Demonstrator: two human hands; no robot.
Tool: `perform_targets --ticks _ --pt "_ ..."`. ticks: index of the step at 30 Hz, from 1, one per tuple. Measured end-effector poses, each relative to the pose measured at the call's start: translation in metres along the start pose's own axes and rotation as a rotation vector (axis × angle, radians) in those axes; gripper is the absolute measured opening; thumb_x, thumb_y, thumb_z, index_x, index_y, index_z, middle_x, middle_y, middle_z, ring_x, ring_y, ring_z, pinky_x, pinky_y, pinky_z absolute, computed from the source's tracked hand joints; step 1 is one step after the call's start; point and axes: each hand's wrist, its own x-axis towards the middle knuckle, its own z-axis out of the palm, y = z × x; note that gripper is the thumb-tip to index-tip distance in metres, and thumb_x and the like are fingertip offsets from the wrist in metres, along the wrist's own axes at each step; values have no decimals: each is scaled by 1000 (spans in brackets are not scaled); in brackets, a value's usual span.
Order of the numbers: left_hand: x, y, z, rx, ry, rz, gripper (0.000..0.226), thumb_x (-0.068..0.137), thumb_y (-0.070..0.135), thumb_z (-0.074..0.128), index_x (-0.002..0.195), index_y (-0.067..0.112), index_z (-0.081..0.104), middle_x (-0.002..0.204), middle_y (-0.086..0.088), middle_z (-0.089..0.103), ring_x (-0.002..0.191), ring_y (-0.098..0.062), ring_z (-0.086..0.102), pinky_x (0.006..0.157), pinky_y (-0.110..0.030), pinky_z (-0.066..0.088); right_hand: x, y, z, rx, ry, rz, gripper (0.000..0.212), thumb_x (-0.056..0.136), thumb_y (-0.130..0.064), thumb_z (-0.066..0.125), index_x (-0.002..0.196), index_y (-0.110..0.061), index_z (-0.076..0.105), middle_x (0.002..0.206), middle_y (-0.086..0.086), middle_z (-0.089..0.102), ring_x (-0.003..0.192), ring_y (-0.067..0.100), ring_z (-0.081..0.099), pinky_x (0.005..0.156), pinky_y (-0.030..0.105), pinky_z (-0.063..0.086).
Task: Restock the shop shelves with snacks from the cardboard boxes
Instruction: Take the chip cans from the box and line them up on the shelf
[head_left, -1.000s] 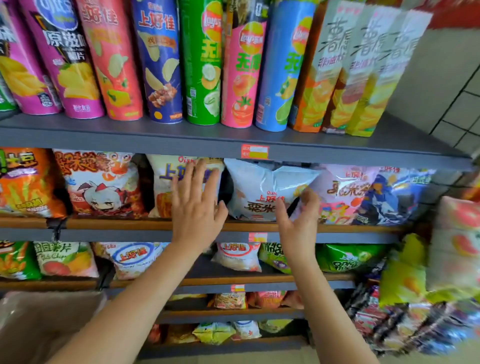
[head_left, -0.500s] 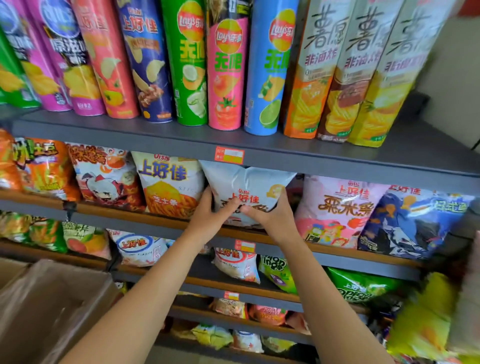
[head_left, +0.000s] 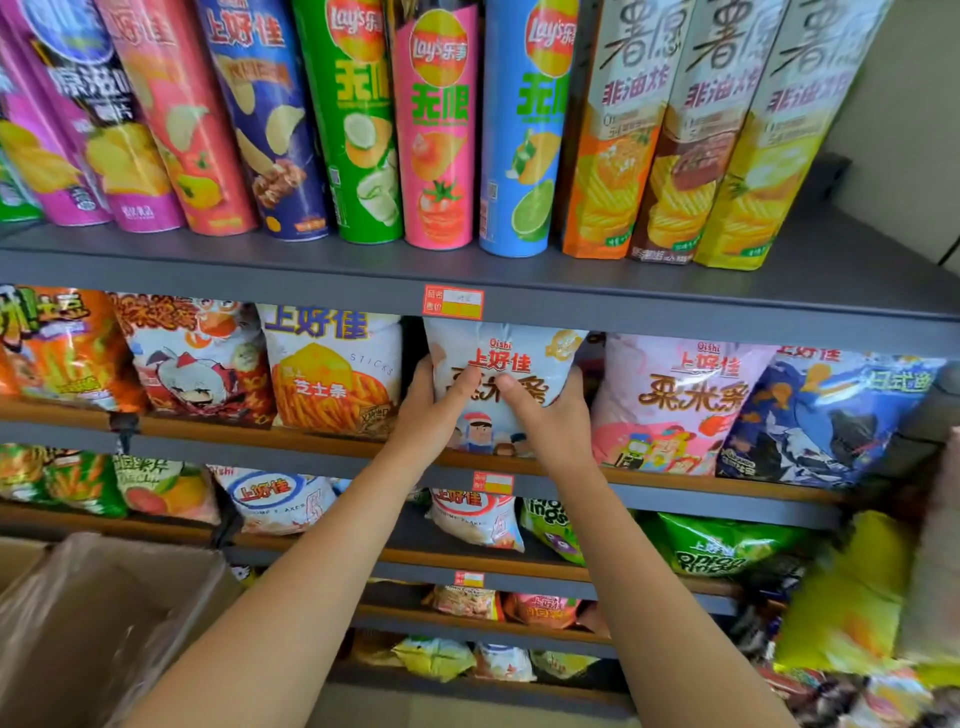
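A white-and-blue snack bag (head_left: 511, 353) stands upright on the second shelf (head_left: 332, 449), between a white cheese-stick bag (head_left: 332, 369) and a pink bag (head_left: 675, 400). My left hand (head_left: 434, 405) grips its left side, thumb across the front. On the bag's right side my right hand (head_left: 550, 415) holds it the same way. Both forearms reach up from below. An open cardboard box (head_left: 98, 618) sits at the lower left; its inside is not visible.
Tall chip tubes (head_left: 363, 119) and boxes (head_left: 691, 130) line the top shelf. A price tag (head_left: 453, 302) hangs on that shelf's edge. More bags fill the lower shelves (head_left: 519, 571). Hanging green and yellow packs (head_left: 852, 592) crowd the right side.
My hands went from reaching toward the shelf to gripping the white-and-blue bag on both sides. The view has moved closer to the shelf and tilted upward.
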Motion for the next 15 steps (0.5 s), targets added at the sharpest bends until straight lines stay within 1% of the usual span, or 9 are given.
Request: perform_targets --ticks 2,3,5,8,11,13,15 --pt "3 3 1 -5 -26 13 46 93 51 57 133 38 39 116 15 61 98 2 64 70 -14 53 -1 -1 -2 30 33 2 65 80 -37 81 127 -16 42 114 -4 68 101 8 70 85 33 60" --pt "4 5 2 2 -32 21 47 92 52 58 132 37 39 115 15 62 97 2 64 69 -13 53 -2 -1 -2 43 44 -1 66 81 -36 80 129 -14 41 115 -2 68 102 9 70 85 32 60" --pt "7 6 5 3 -26 19 52 92 52 58 136 31 39 114 13 62 95 1 64 69 -12 53 -4 -1 -2 63 61 -3 66 81 -36 80 129 -13 41 116 0 68 103 11 70 84 31 60" --pt "8 6 9 27 -11 1 52 95 49 55 139 27 37 106 19 59 84 8 58 58 -5 47 -4 -2 1 108 90 20 69 78 -41 79 129 -11 43 115 1 69 102 10 70 82 29 60" --pt "12 8 8 78 -3 -32 61 96 53 53 144 21 33 115 9 58 78 8 54 52 -4 42 -2 -3 5 121 100 65 72 77 -46 79 130 -11 45 114 -1 71 101 11 71 83 32 60" --pt "17 8 7 81 0 -64 63 95 56 52 143 20 33 120 2 60 79 3 56 55 -8 43 1 -5 6 87 110 100 66 80 -45 79 128 -13 46 111 -4 70 99 10 71 83 30 60" --pt "21 10 7 88 4 -93 68 93 62 51 143 19 33 125 -1 61 88 -7 61 62 -15 45 7 -8 6 46 115 129 64 81 -48 77 125 -16 46 109 -7 69 97 10 70 83 30 60"
